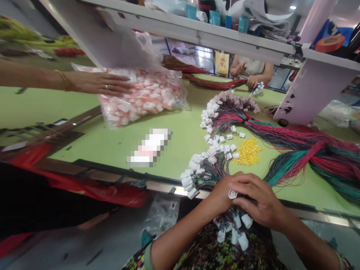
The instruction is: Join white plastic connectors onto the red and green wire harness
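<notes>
My hands lie one over the other at the table's near edge, above white-connector wire harnesses. My left hand (221,195) bears a pale rose-shaped ring; its fingers are mostly hidden, so its grip cannot be told. Across it lie the fingers of my right hand (260,198), stretched out with a gap between them. Just below hang several white connectors (236,228) on thin dark wires, over my lap. Left of my hands, a fan of white connectors (194,170) spreads on the table. Red, black and green wires (284,167) run off to the right.
A second tied harness bundle (246,120) lies behind, beside a heap of small yellow parts (249,152). At left, a co-worker's hand (109,82) rests on a clear bag of orange-and-white parts (143,97). Another person handles wires (219,83) opposite. A shelf (197,33) spans above.
</notes>
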Demonstrator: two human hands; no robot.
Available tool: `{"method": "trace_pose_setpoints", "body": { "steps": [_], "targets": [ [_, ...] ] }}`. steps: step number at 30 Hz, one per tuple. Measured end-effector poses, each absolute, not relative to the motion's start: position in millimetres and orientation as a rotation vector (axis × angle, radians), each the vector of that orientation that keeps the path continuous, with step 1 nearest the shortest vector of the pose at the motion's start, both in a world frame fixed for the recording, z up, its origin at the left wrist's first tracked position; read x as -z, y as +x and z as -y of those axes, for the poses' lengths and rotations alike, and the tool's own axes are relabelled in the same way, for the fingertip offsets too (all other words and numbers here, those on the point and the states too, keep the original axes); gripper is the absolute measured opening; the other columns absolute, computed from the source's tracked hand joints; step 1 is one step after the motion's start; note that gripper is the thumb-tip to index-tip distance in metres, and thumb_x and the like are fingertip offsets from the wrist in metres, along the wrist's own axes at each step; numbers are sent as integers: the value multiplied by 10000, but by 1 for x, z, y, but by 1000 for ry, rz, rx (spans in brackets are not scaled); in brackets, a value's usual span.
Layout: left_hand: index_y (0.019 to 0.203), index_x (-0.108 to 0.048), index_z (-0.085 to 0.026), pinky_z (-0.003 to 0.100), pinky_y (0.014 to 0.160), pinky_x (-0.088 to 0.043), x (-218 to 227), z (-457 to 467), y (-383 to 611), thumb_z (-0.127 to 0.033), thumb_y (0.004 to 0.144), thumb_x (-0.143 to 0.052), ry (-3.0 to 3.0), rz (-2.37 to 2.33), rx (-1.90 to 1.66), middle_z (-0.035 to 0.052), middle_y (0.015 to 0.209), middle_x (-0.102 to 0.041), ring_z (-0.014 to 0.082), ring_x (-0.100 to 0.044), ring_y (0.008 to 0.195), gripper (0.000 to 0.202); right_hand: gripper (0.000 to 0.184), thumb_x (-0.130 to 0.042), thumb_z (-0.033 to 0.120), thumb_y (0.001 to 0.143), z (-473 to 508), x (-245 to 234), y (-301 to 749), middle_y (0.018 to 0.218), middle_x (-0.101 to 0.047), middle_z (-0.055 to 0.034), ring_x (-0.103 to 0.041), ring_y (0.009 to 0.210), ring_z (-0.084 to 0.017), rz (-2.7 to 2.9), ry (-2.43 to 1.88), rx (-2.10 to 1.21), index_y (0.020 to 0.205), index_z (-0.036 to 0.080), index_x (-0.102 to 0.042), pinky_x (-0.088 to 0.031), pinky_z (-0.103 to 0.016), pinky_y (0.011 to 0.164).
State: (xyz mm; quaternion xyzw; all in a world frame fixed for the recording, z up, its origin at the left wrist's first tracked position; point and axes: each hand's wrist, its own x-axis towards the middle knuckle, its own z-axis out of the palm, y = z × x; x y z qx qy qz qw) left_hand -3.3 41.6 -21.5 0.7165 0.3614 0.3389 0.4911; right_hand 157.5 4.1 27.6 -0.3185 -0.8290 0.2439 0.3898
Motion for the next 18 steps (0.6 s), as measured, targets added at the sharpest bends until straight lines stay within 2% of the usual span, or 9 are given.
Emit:
{"method": "trace_pose_setpoints", "body": {
  "steps": [2,5,7,10,13,16,18],
  "targets": [
    [837,-668,-197,303,692,-529,24,-37,-2,-133,774,-596,1805,-895,-857,33,830,-739,214,-690,770,115,232,-594,202,987,-9,-21,154,1078,-718,-60,-682,990,-199,2044,-841,-629,1191,279,-675,-566,-357,871],
    [1039,-640,-201,280,634,-523,29,-24,-1,-133,785,-610,1750,-1080,-998,10,812,-722,180,-667,676,265,83,-686,226,903,-8,-4,158,858,-692,-26,-640,732,-169,1801,-1156,-657,985,229,-702,-544,-291,676],
    [1026,-626,-201,250,582,-514,33,-16,0,-159,803,-636,1719,-1156,-1117,1,787,-708,153,-648,614,227,81,-734,258,848,-4,8,162,743,-653,4,-581,625,-147,1650,-1321,-719,885,215,-677,-499,-261,592],
    [921,-659,-190,256,622,-540,37,-9,0,-184,857,-640,1850,-1063,-1236,33,796,-726,163,-684,669,67,163,-763,291,807,4,21,164,702,-636,23,-563,621,-143,1472,-1414,-852,871,212,-636,-485,-247,590],
    [907,-696,-184,258,625,-557,38,-10,0,-216,869,-667,1860,-1012,-1259,42,778,-745,168,-701,671,57,183,-770,321,807,7,23,165,694,-621,27,-560,637,-146,1416,-1420,-906,856,211,-633,-482,-248,612],
    [917,-731,-181,251,604,-566,36,-13,0,-227,839,-694,1704,-1054,-1214,36,761,-760,166,-703,652,98,180,-689,363,901,-1,18,173,703,-634,8,-591,655,-157,1527,-1358,-968,818,207,-659,-498,-261,632],
    [914,-747,-174,246,572,-554,35,-15,0,-227,816,-693,1613,-1083,-1186,32,729,-752,159,-682,618,124,209,-593,351,978,-13,16,183,806,-676,-29,-639,757,-181,1674,-1318,-901,865,207,-694,-525,-289,715]
  ]
}}
